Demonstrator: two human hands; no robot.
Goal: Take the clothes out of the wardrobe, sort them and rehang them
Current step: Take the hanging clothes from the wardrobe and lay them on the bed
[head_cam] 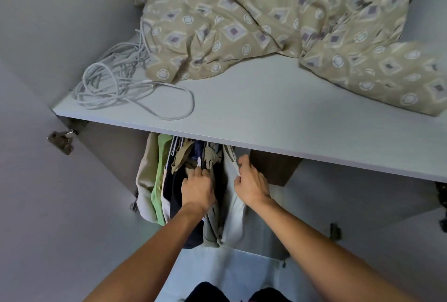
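A person reaches both arms into an open wardrobe (101, 156), where a bunch of hanging clothes (191, 180) crowds the space beneath the shelf (266, 117). The left hand (197, 188) pushes into the dark and khaki garments, its fingers buried in the folds, so whether its grip has closed on anything cannot be told. The right hand (251, 182) pinches the edge of a pale grey garment (233, 217) at the right end of the bunch, drawing it aside. The clothes look soft, light and limp; they are likely best lifted by the hangers near the rail, which the shelf hides. Above lie a patterned duvet (278, 18) and a coil of white cable (121, 86).
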